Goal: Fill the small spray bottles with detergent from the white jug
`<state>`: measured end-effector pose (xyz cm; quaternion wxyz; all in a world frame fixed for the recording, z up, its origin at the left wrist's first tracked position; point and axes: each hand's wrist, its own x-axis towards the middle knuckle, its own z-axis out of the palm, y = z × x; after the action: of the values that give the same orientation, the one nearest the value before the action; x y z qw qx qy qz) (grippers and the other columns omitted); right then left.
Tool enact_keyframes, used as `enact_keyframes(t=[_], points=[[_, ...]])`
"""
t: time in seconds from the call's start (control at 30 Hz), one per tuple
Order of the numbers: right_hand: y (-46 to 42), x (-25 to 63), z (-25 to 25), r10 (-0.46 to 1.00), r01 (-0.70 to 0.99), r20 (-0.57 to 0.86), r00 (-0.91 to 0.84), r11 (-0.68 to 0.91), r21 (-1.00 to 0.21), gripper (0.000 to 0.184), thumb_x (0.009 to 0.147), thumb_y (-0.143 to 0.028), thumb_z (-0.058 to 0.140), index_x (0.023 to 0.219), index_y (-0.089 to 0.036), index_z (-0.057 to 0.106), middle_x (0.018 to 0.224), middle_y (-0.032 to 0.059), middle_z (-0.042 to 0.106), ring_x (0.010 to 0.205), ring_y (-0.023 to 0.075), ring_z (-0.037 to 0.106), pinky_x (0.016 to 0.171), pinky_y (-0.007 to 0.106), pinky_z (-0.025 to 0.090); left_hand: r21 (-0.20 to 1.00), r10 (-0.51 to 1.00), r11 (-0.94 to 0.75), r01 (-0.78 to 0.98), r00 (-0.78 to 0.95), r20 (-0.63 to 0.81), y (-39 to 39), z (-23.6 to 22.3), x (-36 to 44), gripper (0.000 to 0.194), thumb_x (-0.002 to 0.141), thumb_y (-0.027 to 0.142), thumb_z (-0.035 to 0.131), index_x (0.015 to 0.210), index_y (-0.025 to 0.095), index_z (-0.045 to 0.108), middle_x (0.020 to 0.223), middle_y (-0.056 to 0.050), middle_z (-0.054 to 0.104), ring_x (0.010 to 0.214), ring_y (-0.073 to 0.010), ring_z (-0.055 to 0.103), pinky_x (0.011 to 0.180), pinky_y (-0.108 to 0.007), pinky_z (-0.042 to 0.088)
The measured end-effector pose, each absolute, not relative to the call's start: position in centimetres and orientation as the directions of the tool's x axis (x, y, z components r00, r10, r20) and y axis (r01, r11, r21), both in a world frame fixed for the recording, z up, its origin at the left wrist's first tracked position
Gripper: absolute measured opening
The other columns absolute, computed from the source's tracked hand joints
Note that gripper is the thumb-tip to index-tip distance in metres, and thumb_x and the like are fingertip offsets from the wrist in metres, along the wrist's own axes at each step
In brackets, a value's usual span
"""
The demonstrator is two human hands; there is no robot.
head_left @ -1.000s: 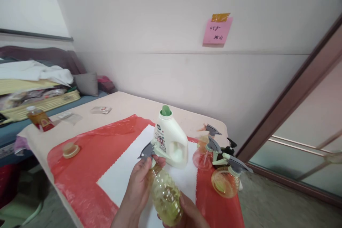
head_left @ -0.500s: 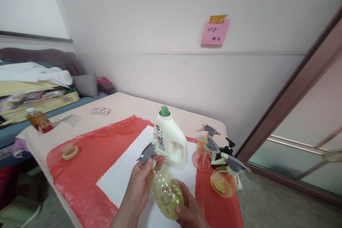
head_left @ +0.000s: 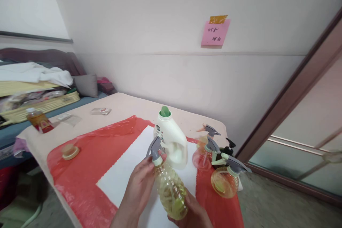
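A clear yellow spray bottle (head_left: 172, 192) with pale yellow liquid is tilted in front of me, its grey trigger head (head_left: 155, 149) up and to the left. My left hand (head_left: 141, 181) is closed at the bottle's neck, just below the pale collar, with some fingers hidden behind it. Around the base, my right hand (head_left: 195, 208) supports the bottle from the right and below. Right behind the trigger head stands a large white jug (head_left: 173, 142) with a green spout in its uncapped mouth. A white sheet (head_left: 120, 171) lies under the jug and my hands.
At the right stand several spray bottles, among them a pink one (head_left: 201, 159) and an amber one (head_left: 224, 183). A beige cap (head_left: 71, 152) rests on the red plastic sheet (head_left: 88, 164). Farther left lies a bottle of amber liquid (head_left: 39, 119). A pink note (head_left: 215, 32) hangs on the wall.
The spray bottle has turned in my hands, so its nozzle no longer points right, and it has shifted slightly right. My left thumb has come off the front of the neck.
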<state>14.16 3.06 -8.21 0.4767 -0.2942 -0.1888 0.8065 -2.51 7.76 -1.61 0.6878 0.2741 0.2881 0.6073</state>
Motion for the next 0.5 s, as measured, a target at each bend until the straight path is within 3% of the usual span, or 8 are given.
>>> enact_keyframes(t=[0.27,0.5], points=[[3.03,14.25,-7.45,0.890,-0.669,-0.243,-0.385,-0.451,-0.591,0.063,0.062,-0.043,0.080,0.121,-0.025,0.064,0.109,0.0050,0.071,0.084,0.0175,0.064,0.065,0.024,0.048,0.746,0.992,0.082,-0.661,0.128,0.004,7.42,-1.62,-2.64,0.030,0.079,0.025,0.072,0.109,0.019,0.074,0.111,-0.011,0.072,0.113,-0.0264,0.061,0.100,-0.038,0.041],[3.00,14.19,-7.78,0.882,-0.677,-0.233,-0.409,-0.465,-0.570,0.058,0.064,-0.042,0.080,0.117,-0.025,0.066,0.105,0.0054,0.072,0.085,0.0191,0.065,0.066,0.026,0.048,0.752,0.995,0.102,-0.651,0.082,-0.064,7.45,-1.66,-2.52,0.038,0.068,0.031,0.083,0.102,0.018,0.074,0.107,-0.011,0.072,0.097,-0.0231,0.064,0.092,-0.035,0.043]])
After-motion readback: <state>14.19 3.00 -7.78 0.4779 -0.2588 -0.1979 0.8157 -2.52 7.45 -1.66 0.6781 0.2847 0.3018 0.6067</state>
